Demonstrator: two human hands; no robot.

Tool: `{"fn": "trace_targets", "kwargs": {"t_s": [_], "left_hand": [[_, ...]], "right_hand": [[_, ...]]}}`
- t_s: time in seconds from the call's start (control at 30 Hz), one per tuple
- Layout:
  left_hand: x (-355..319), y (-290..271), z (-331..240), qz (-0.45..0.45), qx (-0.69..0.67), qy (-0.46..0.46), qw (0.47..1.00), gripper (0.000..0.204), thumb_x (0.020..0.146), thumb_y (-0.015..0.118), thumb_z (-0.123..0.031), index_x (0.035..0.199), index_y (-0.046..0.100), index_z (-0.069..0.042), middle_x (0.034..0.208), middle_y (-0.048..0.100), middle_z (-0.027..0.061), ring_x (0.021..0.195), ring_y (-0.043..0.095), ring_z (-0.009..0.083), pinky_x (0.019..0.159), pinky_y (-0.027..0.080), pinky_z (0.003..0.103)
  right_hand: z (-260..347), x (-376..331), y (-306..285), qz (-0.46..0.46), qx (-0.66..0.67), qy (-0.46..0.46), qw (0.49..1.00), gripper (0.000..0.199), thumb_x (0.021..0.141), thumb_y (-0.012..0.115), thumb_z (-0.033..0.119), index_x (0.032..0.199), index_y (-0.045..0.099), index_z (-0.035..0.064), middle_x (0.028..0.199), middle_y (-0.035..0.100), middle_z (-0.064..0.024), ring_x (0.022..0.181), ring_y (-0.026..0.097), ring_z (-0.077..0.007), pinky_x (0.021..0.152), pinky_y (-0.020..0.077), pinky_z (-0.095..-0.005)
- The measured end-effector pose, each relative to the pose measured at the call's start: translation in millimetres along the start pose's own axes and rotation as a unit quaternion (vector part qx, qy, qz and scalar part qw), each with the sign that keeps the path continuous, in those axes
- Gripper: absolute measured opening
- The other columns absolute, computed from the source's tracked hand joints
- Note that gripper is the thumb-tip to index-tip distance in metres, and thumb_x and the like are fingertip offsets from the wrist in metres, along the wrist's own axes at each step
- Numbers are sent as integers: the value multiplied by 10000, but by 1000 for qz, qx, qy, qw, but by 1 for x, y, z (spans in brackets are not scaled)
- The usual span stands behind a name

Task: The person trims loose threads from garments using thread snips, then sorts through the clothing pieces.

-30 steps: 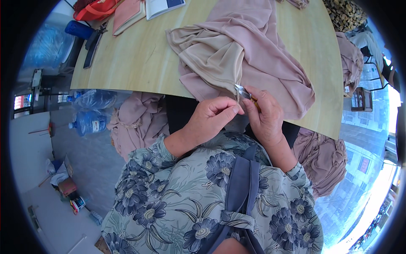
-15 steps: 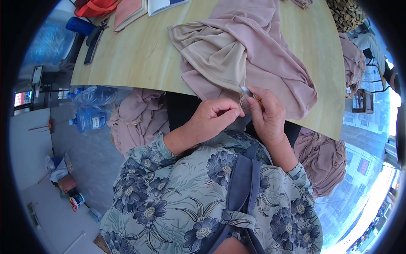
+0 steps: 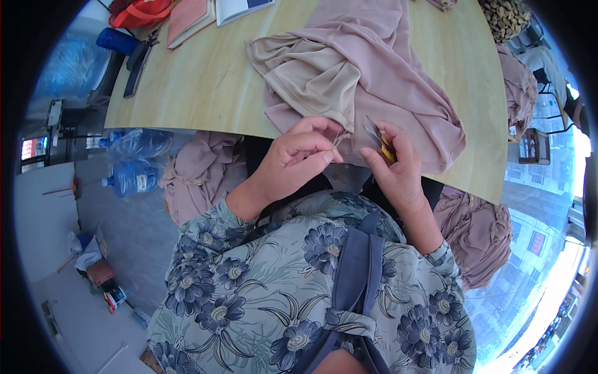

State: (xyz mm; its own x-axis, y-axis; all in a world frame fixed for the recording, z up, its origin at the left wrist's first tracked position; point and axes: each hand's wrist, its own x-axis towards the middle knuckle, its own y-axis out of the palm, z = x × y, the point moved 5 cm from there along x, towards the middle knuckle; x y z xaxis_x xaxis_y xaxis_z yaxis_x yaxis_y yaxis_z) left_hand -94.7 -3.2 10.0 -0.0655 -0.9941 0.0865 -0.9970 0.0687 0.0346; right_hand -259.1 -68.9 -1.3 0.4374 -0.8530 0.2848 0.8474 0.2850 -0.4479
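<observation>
A dusty-pink garment (image 3: 411,106) with a beige inner side (image 3: 311,71) lies across the table and reaches its near edge. My left hand (image 3: 302,153) pinches tan thread ends (image 3: 340,138) at the corner of the beige part. In my right hand (image 3: 398,165) is a pair of small thread snips (image 3: 377,137) with yellow grips. Their metal blades point up and away, a little to the right of the thread and apart from it.
Bundles of pink cloth (image 3: 202,168) hang or lie below the table (image 3: 205,81) on both sides. Notebooks (image 3: 190,22), a red bag (image 3: 140,12) and a dark phone-like object (image 3: 136,75) lie at the far left. Water bottles (image 3: 131,177) stand left on the floor.
My left hand has shifted slightly up and left with the thread. The snips have come away from the thread to the right, and their blades and yellow grips now show more.
</observation>
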Motion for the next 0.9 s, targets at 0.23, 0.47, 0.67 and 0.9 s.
{"fn": "trace_targets", "kwargs": {"t_s": [0.23,0.47,0.67,0.9], "left_hand": [[27,2,-21,51,2,49,997,118,825,517,-18,843,632,0,1134,460,103,1025,475,122,868,391,252],[49,-9,-30,42,113,95,988,131,835,497,-29,843,617,23,1074,512,101,938,534,131,827,434,256],[90,-7,-4,20,3,34,999,171,890,445,-58,883,592,29,1009,580,98,919,572,136,809,485,261],[110,16,33,50,-70,-100,991,180,904,464,-133,907,595,-10,952,614,72,888,598,121,808,489,250]], "right_hand": [[5,25,15,-26,148,16,989,278,753,698,108,979,568,12,834,600,-113,700,564,-161,633,466,-276],[-8,29,13,-7,207,95,974,163,832,618,121,948,562,22,676,522,5,561,484,-79,524,396,-213],[-31,15,8,46,416,291,861,102,879,555,162,934,520,83,630,459,46,507,409,-38,447,302,-199],[-37,12,-36,2,7,173,985,236,851,572,172,1062,537,74,673,548,-51,556,529,-163,517,415,-281]]}}
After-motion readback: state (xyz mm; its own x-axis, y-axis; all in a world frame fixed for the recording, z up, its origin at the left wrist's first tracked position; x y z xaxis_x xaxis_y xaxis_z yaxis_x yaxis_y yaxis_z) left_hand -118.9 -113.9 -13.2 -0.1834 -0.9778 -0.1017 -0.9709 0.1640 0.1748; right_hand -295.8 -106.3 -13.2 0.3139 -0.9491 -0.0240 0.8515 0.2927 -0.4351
